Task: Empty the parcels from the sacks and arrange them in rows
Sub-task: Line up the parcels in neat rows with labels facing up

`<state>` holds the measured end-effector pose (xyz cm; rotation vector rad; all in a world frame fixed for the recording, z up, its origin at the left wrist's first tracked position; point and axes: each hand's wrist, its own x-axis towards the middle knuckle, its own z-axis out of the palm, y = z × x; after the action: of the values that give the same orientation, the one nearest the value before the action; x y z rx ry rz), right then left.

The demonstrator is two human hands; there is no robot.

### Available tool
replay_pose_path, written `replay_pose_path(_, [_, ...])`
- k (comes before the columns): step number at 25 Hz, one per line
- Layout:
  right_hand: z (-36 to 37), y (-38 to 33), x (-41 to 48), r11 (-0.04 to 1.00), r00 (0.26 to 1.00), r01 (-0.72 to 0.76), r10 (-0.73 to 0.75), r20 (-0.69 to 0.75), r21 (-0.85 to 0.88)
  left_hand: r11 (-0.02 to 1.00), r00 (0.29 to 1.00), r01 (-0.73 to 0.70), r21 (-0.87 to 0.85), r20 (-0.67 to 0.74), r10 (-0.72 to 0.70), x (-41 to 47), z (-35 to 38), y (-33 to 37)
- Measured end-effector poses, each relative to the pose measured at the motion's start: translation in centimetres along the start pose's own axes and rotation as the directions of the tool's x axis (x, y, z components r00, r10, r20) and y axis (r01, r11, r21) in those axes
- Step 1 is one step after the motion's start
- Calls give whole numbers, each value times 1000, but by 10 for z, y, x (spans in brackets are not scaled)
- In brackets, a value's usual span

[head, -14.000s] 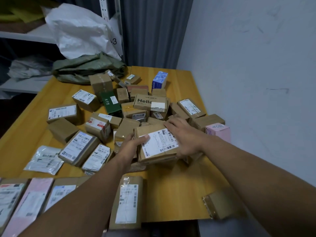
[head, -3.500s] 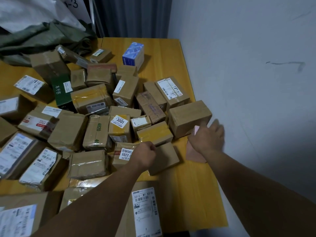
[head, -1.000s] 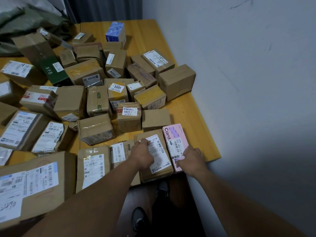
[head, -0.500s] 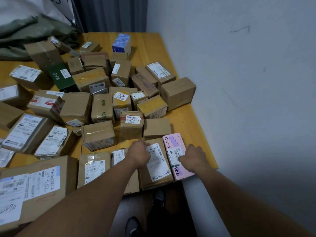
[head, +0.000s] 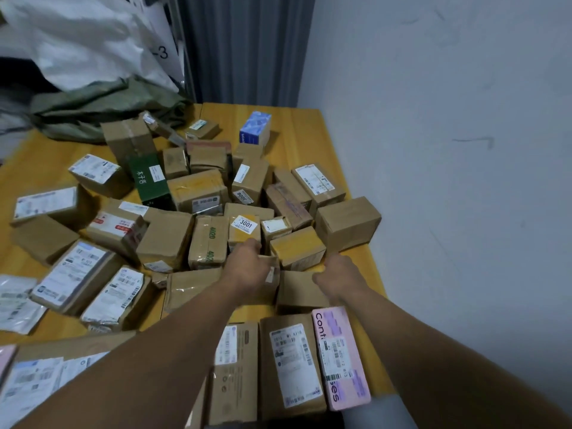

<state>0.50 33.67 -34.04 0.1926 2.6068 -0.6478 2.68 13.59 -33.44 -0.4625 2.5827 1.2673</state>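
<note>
A wooden table holds a loose pile of several brown cardboard parcels. Along the front edge lie a pink box, a labelled brown box and another brown box, side by side in a row. My left hand is curled over a small labelled brown box just below the parcel marked 3001. My right hand grips the right edge of a plain brown box behind the row.
A green sack and a white sack lie at the table's back left. A blue box and a green box sit in the pile. Plastic mailers lie at the left. A wall runs along the table's right edge.
Both hands have left the pink box and the labelled box in the front row and reached forward onto two small boxes at the pile's near edge. My view has tilted up.
</note>
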Motion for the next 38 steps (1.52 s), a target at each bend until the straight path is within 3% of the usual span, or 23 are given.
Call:
replay_pose_path(8, [-22, -60, 132, 970, 974, 203, -215, -77, -136, 998, 991, 28, 58, -133, -21, 97, -3, 20])
replay_pose_path(14, [-12, -70, 190, 972, 987, 149, -158, -34, -182, 992, 969, 110, 67, -231, -92, 139, 7, 11])
replay_pose_path(18, [4, -64, 204, 976, 990, 142, -142, 13, -165, 976, 960, 206, 73, -206, -188, 147, 15, -3])
replay_pose_path(23, [5, -63, 207, 980, 989, 146, -149, -11, -136, 972, 959, 220, 88, -200, -199, 149, 17, -6])
replay_pose_path(26, [-3, -66, 198, 974, 978, 170, -186, -95, -148, 978, 962, 196, 67, -205, -179, 144, 15, -4])
replay_pose_path(34, [-64, -71, 129, 984, 958, 147, -116, -262, 102, 998, 977, 52, 35, -207, -44, 98, -4, 27])
replay_pose_path(36, [-68, -68, 98, 983, 952, 140, -102, -290, 114, 999, 981, 20, -39, -191, -27, 77, -10, 39])
replay_pose_path(38, [-66, -67, 67, 984, 943, 157, -122, -310, 89, 962, 989, 46, -268, -122, -82, 54, -12, 53])
